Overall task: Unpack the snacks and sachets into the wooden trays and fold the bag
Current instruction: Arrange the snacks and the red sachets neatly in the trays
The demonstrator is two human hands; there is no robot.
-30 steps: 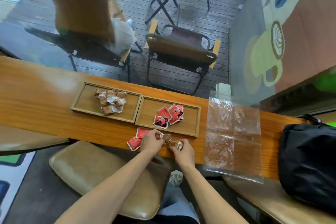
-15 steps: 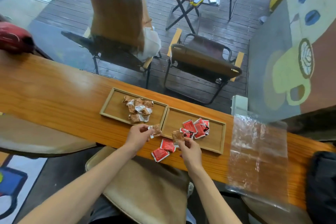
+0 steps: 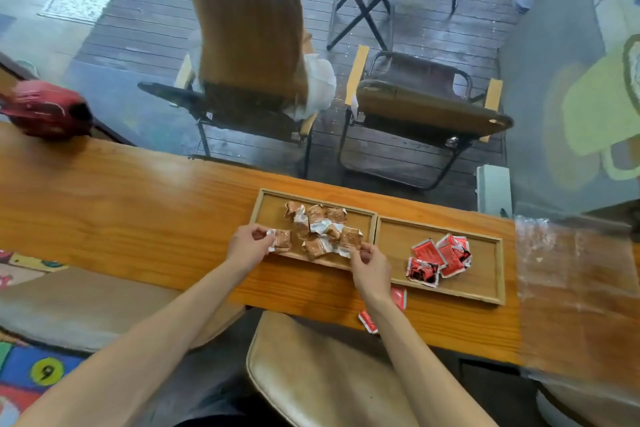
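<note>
Both hands have moved up into the left wooden tray [image 3: 266,206]. Left hand [image 3: 247,246] and right hand [image 3: 370,267] each pinch 1 light, crinkly brown-wrapped snack [image 3: 281,240] by its edge.

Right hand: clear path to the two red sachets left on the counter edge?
Probably yes. The two red sachets lie loose on the counter, outside the right tray, right beside the right wrist. Nothing covers them, but the right hand pinches a brown snack over the left tray and must release first.
</note>
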